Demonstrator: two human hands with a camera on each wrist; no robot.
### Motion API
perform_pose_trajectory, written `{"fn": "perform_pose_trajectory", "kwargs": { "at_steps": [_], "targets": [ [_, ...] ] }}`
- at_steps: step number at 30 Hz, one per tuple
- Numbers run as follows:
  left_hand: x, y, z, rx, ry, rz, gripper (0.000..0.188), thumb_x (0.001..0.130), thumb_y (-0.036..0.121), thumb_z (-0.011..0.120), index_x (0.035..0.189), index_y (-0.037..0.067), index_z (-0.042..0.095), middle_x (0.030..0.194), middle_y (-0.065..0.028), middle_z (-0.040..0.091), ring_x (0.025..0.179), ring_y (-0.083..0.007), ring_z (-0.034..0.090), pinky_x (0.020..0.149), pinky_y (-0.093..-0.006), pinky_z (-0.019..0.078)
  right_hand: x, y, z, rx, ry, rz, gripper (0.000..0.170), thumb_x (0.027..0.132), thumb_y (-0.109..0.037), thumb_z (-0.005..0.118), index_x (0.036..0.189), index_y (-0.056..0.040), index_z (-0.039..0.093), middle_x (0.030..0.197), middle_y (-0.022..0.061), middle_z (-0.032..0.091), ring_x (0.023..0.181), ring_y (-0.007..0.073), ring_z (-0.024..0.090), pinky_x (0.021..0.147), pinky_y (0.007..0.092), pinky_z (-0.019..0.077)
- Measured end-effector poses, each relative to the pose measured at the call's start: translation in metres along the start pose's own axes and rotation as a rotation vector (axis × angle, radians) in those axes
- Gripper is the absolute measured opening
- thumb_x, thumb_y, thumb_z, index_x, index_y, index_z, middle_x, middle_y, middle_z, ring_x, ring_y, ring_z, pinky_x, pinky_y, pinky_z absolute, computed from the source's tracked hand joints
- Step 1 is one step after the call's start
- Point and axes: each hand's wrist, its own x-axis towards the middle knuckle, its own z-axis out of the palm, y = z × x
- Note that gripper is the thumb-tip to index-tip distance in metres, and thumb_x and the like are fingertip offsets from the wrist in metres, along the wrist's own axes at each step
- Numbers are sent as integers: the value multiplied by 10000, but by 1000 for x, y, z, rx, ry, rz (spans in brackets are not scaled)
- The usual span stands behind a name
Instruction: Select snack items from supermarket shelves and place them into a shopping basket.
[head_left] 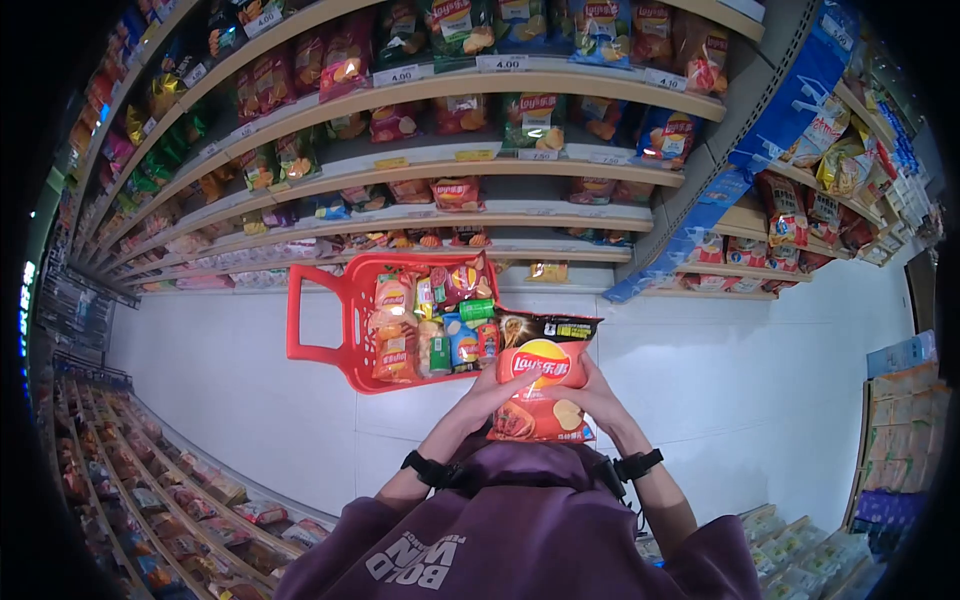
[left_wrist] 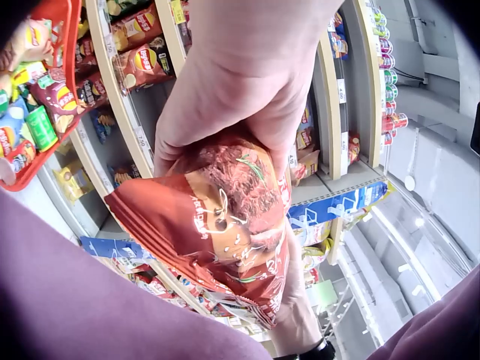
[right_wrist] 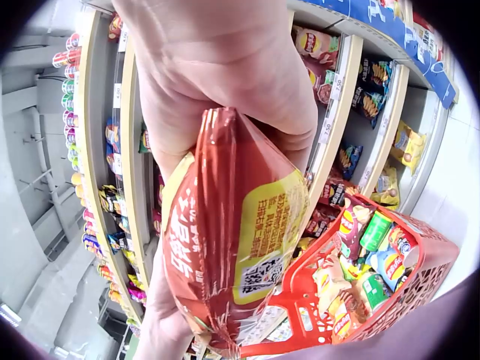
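Both hands hold a red Lay's chip bag [head_left: 545, 390] in front of the body, its printed front facing up in the head view. My left hand [head_left: 488, 395] grips its left edge, thumb over the front. On the opposite edge, my right hand [head_left: 598, 395] grips it with the thumb on top. From the left wrist, the bag [left_wrist: 232, 217] shows a meat picture under the curled fingers. The right wrist view shows the bag's back seam and a yellow label [right_wrist: 270, 232]. Just beyond the bag, a black packet [head_left: 560, 327] overlaps the basket's right side.
A red shopping basket [head_left: 358, 320] on the pale tiled floor [head_left: 680, 380] holds several chip bags, a green can [head_left: 477, 310] and other snacks. Shelves [head_left: 480, 80] of chip bags rise ahead, with a blue-edged shelf end [head_left: 690, 230] at the right. More snack shelves [head_left: 170, 490] run along the lower left.
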Motion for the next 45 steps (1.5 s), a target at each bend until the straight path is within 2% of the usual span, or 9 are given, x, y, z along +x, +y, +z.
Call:
{"fn": "perform_pose_trajectory", "kwargs": {
  "at_steps": [5,15,18,21,31,36,38,43,45],
  "targets": [
    [9,-11,-5,20,15,29,566,899,314,713,1331,28,485,1234,-85,591,1140,-158,568,977,-299,461,8,8,-2,3,-17,-15,827,710,-99,857,1378,-32,374,1298,109,546,1192,198,548,1018,342,459],
    [18,-12,-4,38,30,-72,583,902,311,711,1360,32,483,1282,-91,587,1149,-170,582,962,-298,482,6,1,-7,-32,20,17,893,706,-210,880,1375,29,339,1303,150,540,1172,199,565,1000,317,462],
    [28,-18,-2,74,24,-78,622,895,340,713,1374,28,468,1294,-95,578,1168,-169,568,976,-299,471,13,31,-15,63,-16,-391,472,812,-85,694,1258,-31,547,1192,109,638,1087,214,609,948,332,494],
    [37,-11,4,83,12,-87,631,892,347,715,1377,28,465,1296,-96,576,1171,-170,565,979,-300,469,24,42,-28,124,-46,-311,674,745,-14,777,1339,-28,459,1237,63,585,1095,168,572,953,303,480],
    [48,-42,2,79,-24,-23,663,883,368,721,1388,30,455,1306,-102,568,1181,-171,557,987,-303,462,-3,17,-25,31,24,-120,618,773,-82,768,1310,-16,470,1199,101,596,1051,212,588,913,326,489],
    [6,0,21,50,2,49,622,888,354,718,1368,32,487,1291,-91,586,1157,-148,572,974,-290,470,-17,29,-17,-7,109,-126,485,796,-149,733,1237,-39,563,1132,122,649,1008,249,618,884,354,505],
    [11,-14,12,-4,-15,43,613,893,350,711,1367,32,488,1288,-91,587,1156,-152,576,968,-302,481,9,18,-20,19,-8,17,783,741,-80,830,1364,-22,359,1244,133,580,1105,208,607,950,343,514],
    [10,-25,0,28,51,92,595,887,354,716,1327,17,501,1244,-107,600,1114,-154,586,928,-299,491,6,14,-6,68,0,39,763,759,-41,806,1366,-19,344,1256,140,569,1114,226,611,932,348,534],
    [-2,-16,5,17,129,115,564,877,336,731,1286,13,515,1193,-108,614,1078,-152,598,904,-295,500,11,22,-7,60,-8,60,901,745,-74,827,1425,45,248,1290,165,542,1135,227,598,939,349,527]
  ]
}}
